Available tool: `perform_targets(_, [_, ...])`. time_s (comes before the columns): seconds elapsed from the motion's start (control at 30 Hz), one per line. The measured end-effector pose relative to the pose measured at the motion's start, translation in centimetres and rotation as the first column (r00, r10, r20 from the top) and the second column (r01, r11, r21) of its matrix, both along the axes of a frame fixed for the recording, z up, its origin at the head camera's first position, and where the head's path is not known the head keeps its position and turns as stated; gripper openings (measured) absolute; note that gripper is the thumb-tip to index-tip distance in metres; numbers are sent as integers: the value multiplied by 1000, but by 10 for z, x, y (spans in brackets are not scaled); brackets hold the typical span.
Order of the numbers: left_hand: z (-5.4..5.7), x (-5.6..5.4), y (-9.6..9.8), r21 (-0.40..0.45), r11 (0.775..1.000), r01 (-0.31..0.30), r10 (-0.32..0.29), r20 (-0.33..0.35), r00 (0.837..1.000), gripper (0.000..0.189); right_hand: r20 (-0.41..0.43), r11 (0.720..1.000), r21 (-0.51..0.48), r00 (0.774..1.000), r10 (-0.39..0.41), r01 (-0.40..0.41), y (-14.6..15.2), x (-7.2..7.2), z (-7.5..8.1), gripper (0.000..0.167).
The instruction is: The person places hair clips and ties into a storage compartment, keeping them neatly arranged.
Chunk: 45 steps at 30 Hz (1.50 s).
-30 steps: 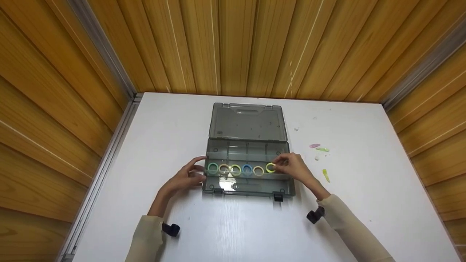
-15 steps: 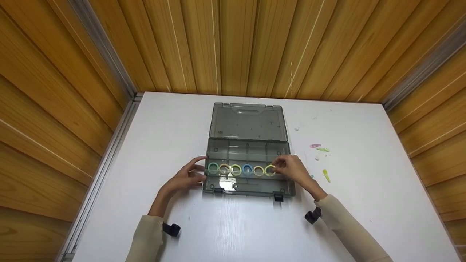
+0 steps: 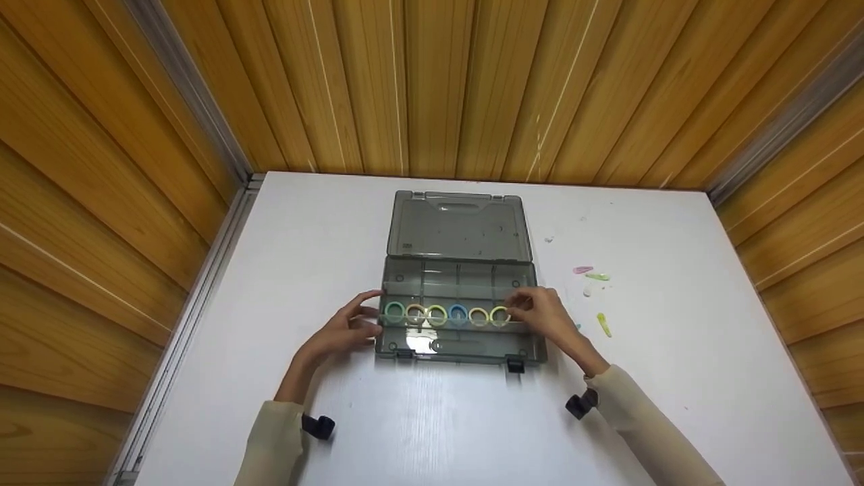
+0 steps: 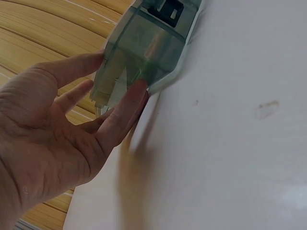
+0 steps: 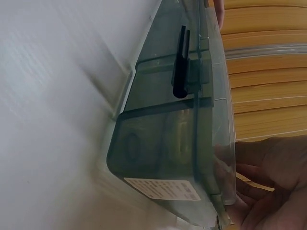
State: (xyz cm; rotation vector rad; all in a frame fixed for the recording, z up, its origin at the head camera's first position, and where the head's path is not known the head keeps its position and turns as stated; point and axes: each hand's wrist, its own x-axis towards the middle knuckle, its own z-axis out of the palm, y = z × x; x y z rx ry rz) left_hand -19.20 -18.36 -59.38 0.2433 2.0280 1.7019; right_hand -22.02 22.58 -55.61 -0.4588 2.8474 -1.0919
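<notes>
With my right hand (image 3: 540, 313) I am pinching the endmost pale yellow ring (image 3: 493, 314), which is sitting in the open case (image 3: 472, 352), just left of my fingertips and nearest this hand. The row is running leftward from it to the green ring (image 3: 394, 303), nearest my left hand (image 3: 335, 333), whose spread fingers are touching the case's end. Right of my right hand, a yellow clip (image 3: 604, 325) is lying on the counter (image 3: 425, 425).
</notes>
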Motion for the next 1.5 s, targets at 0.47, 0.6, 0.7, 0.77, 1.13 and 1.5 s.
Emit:
perform_targets(0.47, [-1, 1, 0, 12, 1000, 0, 0, -7, 1000, 76, -51, 993, -80, 994, -96, 92, 45, 3, 18, 17])
perform_targets(0.6, [0, 1, 0, 28, 1000, 7, -7, -7, 1000, 76, -21, 989, -68, 991, -131, 129, 62, 3, 16, 17])
perform_targets(0.7, [0, 1, -1, 33, 999, 12, -11, -9, 1000, 76, -3, 987, -55, 989, -148, 148, 72, 4, 13, 17])
perform_targets(0.77, [1, 1, -1, 30, 999, 12, -12, -7, 1000, 76, 5, 986, -46, 987, -160, 160, 79, 5, 10, 17])
perform_targets(1.13, [-1, 0, 0, -6, 1000, 1, -1, 2, 1000, 75, 126, 975, 40, 967, -222, 219, 104, 18, -3, 21])
perform_targets(1.5, [0, 1, 0, -5, 1000, 0, 0, -6, 1000, 77, 227, 959, 100, 932, -282, 265, 104, 26, -10, 27])
